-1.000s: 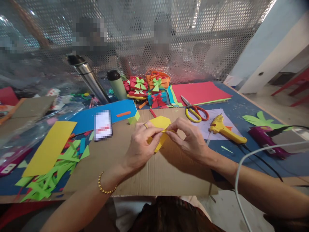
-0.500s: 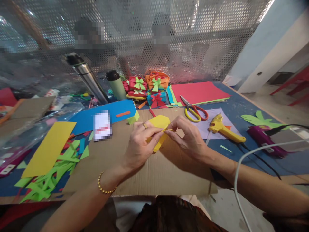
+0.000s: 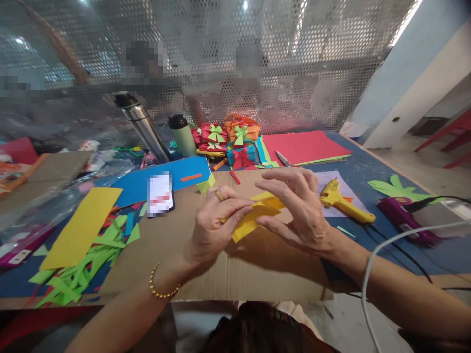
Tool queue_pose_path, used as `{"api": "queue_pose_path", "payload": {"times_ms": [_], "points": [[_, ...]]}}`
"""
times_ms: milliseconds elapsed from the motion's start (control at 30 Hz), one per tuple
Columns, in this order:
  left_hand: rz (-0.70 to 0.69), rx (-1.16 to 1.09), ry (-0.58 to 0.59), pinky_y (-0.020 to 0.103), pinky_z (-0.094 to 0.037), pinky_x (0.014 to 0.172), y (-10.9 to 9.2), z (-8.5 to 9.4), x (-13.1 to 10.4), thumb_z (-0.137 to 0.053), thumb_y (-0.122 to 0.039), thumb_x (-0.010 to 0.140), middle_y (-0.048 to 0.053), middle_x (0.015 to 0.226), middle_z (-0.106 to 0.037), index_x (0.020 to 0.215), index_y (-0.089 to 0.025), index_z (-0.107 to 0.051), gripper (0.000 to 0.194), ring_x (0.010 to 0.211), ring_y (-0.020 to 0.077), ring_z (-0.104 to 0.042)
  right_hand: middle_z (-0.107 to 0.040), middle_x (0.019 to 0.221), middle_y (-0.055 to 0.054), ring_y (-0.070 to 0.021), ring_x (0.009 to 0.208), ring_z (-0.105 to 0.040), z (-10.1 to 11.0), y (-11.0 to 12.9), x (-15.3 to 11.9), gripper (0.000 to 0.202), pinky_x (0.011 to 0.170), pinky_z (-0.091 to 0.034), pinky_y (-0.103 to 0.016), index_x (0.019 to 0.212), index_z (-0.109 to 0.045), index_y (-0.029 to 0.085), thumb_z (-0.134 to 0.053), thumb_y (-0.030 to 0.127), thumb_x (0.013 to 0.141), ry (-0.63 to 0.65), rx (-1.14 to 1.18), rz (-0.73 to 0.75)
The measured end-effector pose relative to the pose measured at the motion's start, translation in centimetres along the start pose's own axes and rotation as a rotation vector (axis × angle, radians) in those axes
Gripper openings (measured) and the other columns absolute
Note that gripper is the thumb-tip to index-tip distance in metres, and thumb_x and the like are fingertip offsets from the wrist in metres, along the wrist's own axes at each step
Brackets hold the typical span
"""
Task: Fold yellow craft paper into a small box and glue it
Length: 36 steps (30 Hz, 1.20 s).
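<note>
A folded piece of yellow paper (image 3: 247, 226) is pinched between the thumb and fingers of my left hand (image 3: 217, 223), above a brown cardboard sheet (image 3: 176, 260). My right hand (image 3: 300, 211) is open beside its right end, thumb and fingers spread apart around the paper's edge. Whether a right fingertip touches the paper I cannot tell. A small green paper piece (image 3: 206, 183) stands just beyond my left hand. Partly behind my right hand lie scissors, of which only the blades (image 3: 283, 159) show.
A yellow glue gun (image 3: 344, 202) and a purple glue gun (image 3: 408, 220) with cables lie right. Left are a phone (image 3: 160, 193), a yellow sheet (image 3: 83, 228) and green scraps (image 3: 83, 269). Bottles (image 3: 183, 136), small paper bags (image 3: 241, 130) and red sheets (image 3: 305, 147) stand or lie behind.
My right hand has let go of the yellow paper and spread its fingers, moving slightly right. My left hand keeps its pinch, and the paper has turned. The view has shifted a little.
</note>
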<state>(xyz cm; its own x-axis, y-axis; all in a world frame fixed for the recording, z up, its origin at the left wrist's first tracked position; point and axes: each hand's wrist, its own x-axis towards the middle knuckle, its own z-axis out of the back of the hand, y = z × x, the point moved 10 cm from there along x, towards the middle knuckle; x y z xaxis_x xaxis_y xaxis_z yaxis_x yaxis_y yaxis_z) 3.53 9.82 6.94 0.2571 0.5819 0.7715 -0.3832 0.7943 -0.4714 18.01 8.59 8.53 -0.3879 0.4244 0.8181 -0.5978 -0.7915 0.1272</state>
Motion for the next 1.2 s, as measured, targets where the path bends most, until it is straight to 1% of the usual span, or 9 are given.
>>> {"api": "queue_pose_path", "payload": {"times_ms": [133,200,333,433,567,667,867,1033,1200], "points": [[0.014,-0.030,0.029,0.033,-0.053,0.075,-0.4,-0.4,0.0,-0.065,-0.025,0.099,0.004,0.085,-0.071,0.099,-0.022,-0.079,0.014,0.082,0.0166,-0.064,-0.072,0.099,-0.006,-0.0249,0.095,-0.064,-0.7,-0.7,0.1,0.011,0.087,-0.042,-0.046,0.103,-0.067,0.027,-0.064,0.035,0.097,0.058,0.093,-0.060],[0.038,-0.050,0.034,0.032,-0.053,0.074,-0.2,-0.5,0.0,-0.065,-0.026,0.099,0.004,0.083,-0.071,0.099,-0.022,-0.079,0.015,0.081,0.0160,-0.064,-0.072,0.093,-0.004,-0.0223,0.090,-0.065,-1.2,-1.1,0.1,0.005,0.086,-0.042,-0.044,0.095,-0.067,0.026,-0.064,0.030,0.096,0.090,0.170,-0.098],[0.045,-0.095,0.029,0.028,-0.054,0.071,-0.1,-0.6,0.1,-0.066,-0.021,0.098,0.002,0.083,-0.069,0.099,-0.021,-0.078,0.012,0.079,0.0138,-0.064,-0.073,0.092,-0.004,-0.0209,0.087,-0.067,-1.2,-1.4,0.1,0.010,0.082,-0.045,-0.040,0.096,-0.067,0.025,-0.063,0.033,0.098,0.091,0.255,-0.152],[0.034,-0.081,0.030,0.027,-0.055,0.071,0.0,-0.6,0.1,-0.066,-0.018,0.097,0.002,0.083,-0.068,0.098,-0.020,-0.077,0.011,0.080,0.0133,-0.064,-0.074,0.091,-0.004,-0.0192,0.084,-0.067,-0.9,-2.3,0.2,0.018,0.079,-0.047,-0.037,0.096,-0.068,0.024,-0.056,0.035,0.102,0.092,0.316,-0.249],[0.004,-0.024,0.052,0.028,-0.055,0.074,-0.2,-0.7,-0.1,-0.065,-0.018,0.098,0.003,0.086,-0.067,0.101,-0.020,-0.076,0.012,0.082,0.0135,-0.065,-0.075,0.079,-0.002,-0.0168,0.073,-0.068,-1.6,-4.0,0.2,0.026,0.071,-0.051,-0.032,0.082,-0.072,0.023,-0.061,0.040,0.098,0.229,0.443,-0.403],[-0.010,-0.021,0.083,0.027,-0.056,0.074,-0.3,-0.9,-0.2,-0.065,-0.019,0.098,0.003,0.087,-0.067,0.105,-0.020,-0.076,0.013,0.081,0.0132,-0.065,-0.077,0.078,-0.001,-0.0179,0.071,-0.070,-2.1,-4.6,0.1,0.023,0.068,-0.054,-0.032,0.082,-0.076,0.025,-0.067,0.042,0.093,0.318,0.533,-0.460],[-0.020,-0.067,0.157,0.024,-0.056,0.075,-0.6,-1.4,-0.3,-0.065,-0.017,0.097,0.004,0.090,-0.070,0.108,-0.019,-0.077,0.016,0.083,0.0129,-0.067,-0.077,0.077,-0.001,-0.0151,0.068,-0.069,-2.5,-4.1,0.1,0.019,0.065,-0.053,-0.028,0.079,-0.078,0.023,-0.068,0.034,0.092,0.422,0.586,-0.422],[-0.007,-0.082,0.179,0.024,-0.058,0.073,-0.8,-1.6,-0.3,-0.065,-0.019,0.098,0.005,0.087,-0.071,0.105,-0.017,-0.078,0.015,0.080,0.0131,-0.068,-0.077,0.076,-0.001,-0.0141,0.069,-0.067,-2.3,-3.0,0.2,0.013,0.069,-0.050,-0.028,0.081,-0.078,0.022,-0.071,0.029,0.090,0.460,0.498,-0.335],[-0.019,-0.099,0.204,0.024,-0.058,0.073,-1.2,-2.0,-0.3,-0.063,-0.023,0.099,0.007,0.086,-0.073,0.102,-0.014,-0.080,0.019,0.079,0.0139,-0.068,-0.075,0.074,0.000,-0.0128,0.069,-0.062,-2.4,-2.4,0.0,0.015,0.072,-0.045,-0.029,0.078,-0.074,0.020,-0.070,0.026,0.092,0.473,0.409,-0.284]]}}
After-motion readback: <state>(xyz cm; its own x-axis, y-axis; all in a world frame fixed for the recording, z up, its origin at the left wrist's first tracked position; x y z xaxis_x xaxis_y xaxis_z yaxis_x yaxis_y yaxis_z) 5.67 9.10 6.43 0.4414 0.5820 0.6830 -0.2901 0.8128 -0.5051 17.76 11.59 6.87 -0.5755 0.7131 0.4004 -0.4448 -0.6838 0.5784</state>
